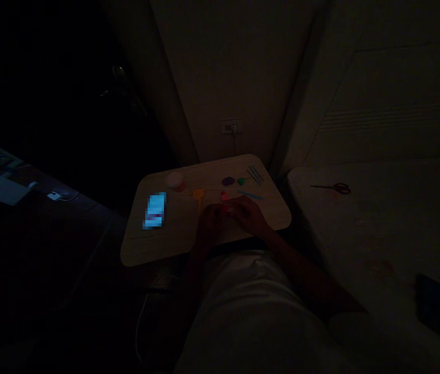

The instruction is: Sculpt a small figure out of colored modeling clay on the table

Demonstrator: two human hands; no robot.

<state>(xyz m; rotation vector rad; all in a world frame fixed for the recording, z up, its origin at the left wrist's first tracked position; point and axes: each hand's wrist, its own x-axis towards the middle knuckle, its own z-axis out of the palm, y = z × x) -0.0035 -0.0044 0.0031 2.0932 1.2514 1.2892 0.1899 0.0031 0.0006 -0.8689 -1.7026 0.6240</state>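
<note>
Work on the red piece (224,208), just below frame centre, appears unfinished — left hand (210,221) and right hand (246,209) meet around it, finger closure too dark to tell — while the purple piece (228,181) and green piece (241,181) above lie untouched.

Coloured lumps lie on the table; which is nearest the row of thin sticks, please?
The green lump, left of those sticks; the purple lump lies farther left, the red lump lower, near the right hand.

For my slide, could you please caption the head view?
In dim light, left hand and right hand meet at a red piece over a table bearing a glowing screen.
</note>
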